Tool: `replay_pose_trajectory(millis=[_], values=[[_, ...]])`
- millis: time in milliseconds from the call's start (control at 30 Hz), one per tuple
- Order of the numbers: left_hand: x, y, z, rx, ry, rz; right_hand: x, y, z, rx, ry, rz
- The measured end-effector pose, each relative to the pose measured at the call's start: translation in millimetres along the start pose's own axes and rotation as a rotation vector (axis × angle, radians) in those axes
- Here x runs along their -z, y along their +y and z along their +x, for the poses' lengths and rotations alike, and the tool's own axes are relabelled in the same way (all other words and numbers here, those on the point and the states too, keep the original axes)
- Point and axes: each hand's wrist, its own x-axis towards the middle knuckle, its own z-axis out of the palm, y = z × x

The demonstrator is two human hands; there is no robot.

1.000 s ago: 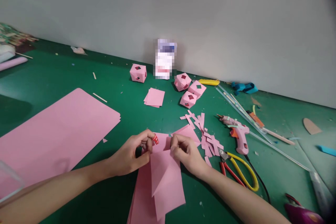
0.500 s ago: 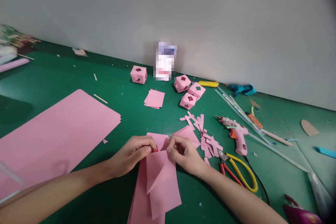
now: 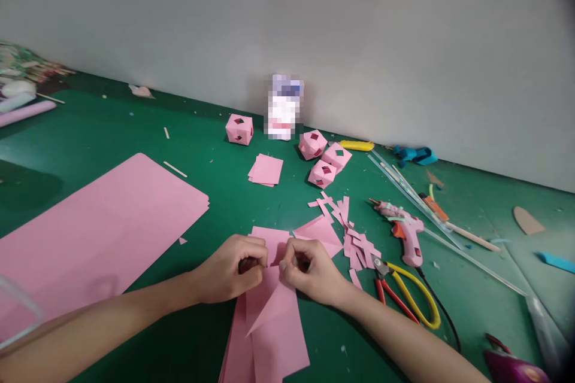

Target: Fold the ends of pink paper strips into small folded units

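Note:
At the lower middle, a creased strip of pink paper [image 3: 278, 323] with a slanting folded flap lies over other pink sheets. My left hand [image 3: 236, 266] is closed, thumb and fingertips pinching the top left edge of this strip. Opposite it, my right hand [image 3: 312, 269] pinches the top right edge between thumb and curled fingers. Both fingertips hide part of the upper edge. Just beyond my right hand rests a folded pink piece [image 3: 321, 232], beside a heap of thin pink paper offcuts [image 3: 357, 245].
Several pink paper cubes [image 3: 239, 130] with cut-out openings stand near the wall, around small pink squares [image 3: 267, 170]. Large pink sheets [image 3: 112, 221] lie left. To the right are yellow-and-red pliers [image 3: 417, 299], a pink glue gun [image 3: 406, 227] with a cord, and a yellow cutter [image 3: 356, 145].
My hands have moved slightly closer together along the paper's top edge, and the fold there has shifted a little left. Red visible at my left fingertips earlier is now hidden.

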Motion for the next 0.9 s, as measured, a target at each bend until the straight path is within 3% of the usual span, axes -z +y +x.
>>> replay_pose_trajectory(millis=[367,567,767,900], values=[[7.1,-1.3,-4.1,-0.032,0.034,-0.120,10.2,-0.6,-0.9,0.074,0.084,0.169],[4.1,-0.6,-2.5,0.178,0.201,-0.237,11.9,2.3,0.6,0.009,0.110,0.172],[1.4,-0.4,-1.0,0.129,0.091,-0.075,8.4,5.6,2.6,-0.022,0.113,0.119],[3.5,-1.8,-0.3,0.104,0.077,-0.086,8.0,2.9,0.1,-0.003,-0.040,0.029]])
